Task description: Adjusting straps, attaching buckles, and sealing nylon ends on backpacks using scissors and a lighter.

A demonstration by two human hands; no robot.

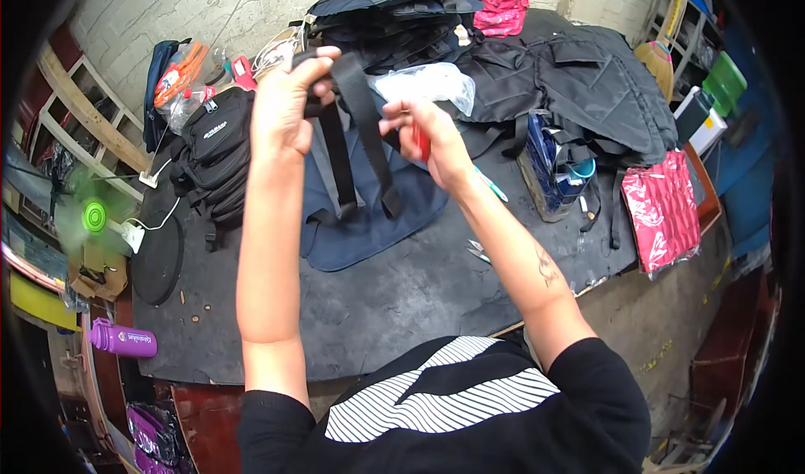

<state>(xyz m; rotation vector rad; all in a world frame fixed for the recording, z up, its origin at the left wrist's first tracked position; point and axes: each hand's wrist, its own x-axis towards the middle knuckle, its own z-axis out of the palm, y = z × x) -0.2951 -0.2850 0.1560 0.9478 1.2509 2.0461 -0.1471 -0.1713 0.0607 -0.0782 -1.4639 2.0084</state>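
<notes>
While a black backpack [211,160] lies on the dark table [377,315], the left hand [289,101] to its right grips black webbing [371,130], 2 lengths running down to the navy fabric panel [360,241] on the tabletop. Farther right, the right hand [429,134] is curled around a red object [422,144], too blurred to identify.

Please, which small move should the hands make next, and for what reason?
Perhaps bring the right hand slightly nearer the black strap: the left hand holds the strap raised above the navy fabric piece, while the right hand, close to the strap, grips a small red object that I cannot identify.
</notes>
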